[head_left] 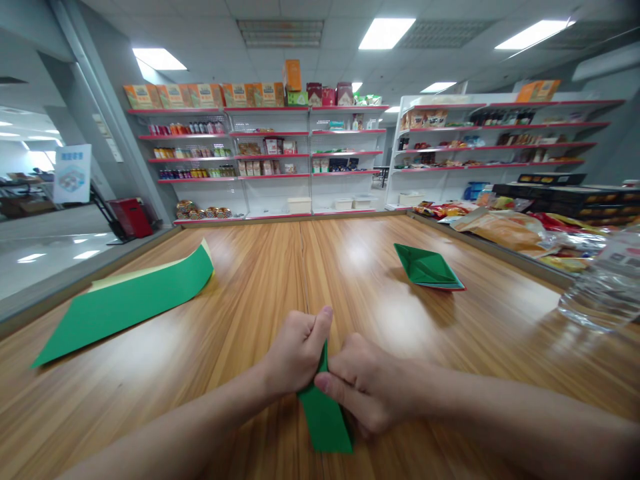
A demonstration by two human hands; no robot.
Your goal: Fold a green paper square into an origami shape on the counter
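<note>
A narrow piece of green paper (326, 420) is held between my two hands over the near middle of the wooden table (240, 333). My left hand (299, 350) is closed on its upper part, thumb pointing up. From the right, my right hand (367, 383) pinches the same paper just below, its thumb along the edge. The lower end hangs free toward me, and the upper part is mostly hidden by my fingers. Larger green and pale yellow sheets (135, 300) lie at the left, one end curling up. A folded green paper piece (430, 268) rests at the right.
A clear plastic bottle (603, 287) stands at the right edge. Packaged snacks (515, 230) and black boxes (565, 200) lie beyond the table's right rim. Shelves (270, 133) with goods line the back. A sign (73, 175) and a red box (131, 218) are at the left.
</note>
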